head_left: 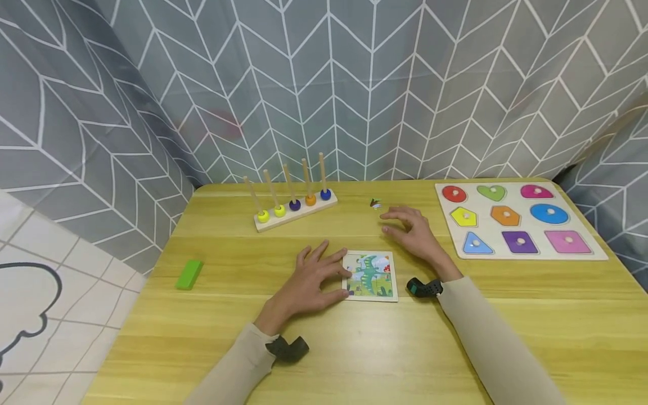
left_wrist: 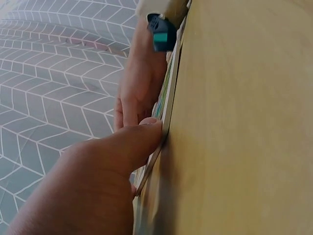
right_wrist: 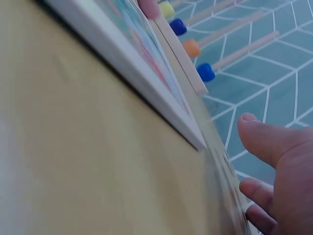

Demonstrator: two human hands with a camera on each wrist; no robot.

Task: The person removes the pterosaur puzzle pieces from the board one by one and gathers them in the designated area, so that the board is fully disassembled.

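Fingers of the left hand (head_left: 316, 278) lie spread and nearly straight, with the fingertips resting on the left edge of the small picture puzzle (head_left: 371, 275) at frame center; nothing is gripped. The left wrist view shows the thumb (left_wrist: 128, 142) pressed against the puzzle's edge. The right hand (head_left: 412, 232) hovers just above and right of the puzzle, its fingers loosely extended and holding nothing. A small loose puzzle piece (head_left: 375, 203) lies on the table (head_left: 506, 326) just beyond the right fingertips. A bead rod stand (head_left: 293, 203) sits upper left of center, a shape board (head_left: 518, 220) at right, and a green block (head_left: 189, 274) at left.
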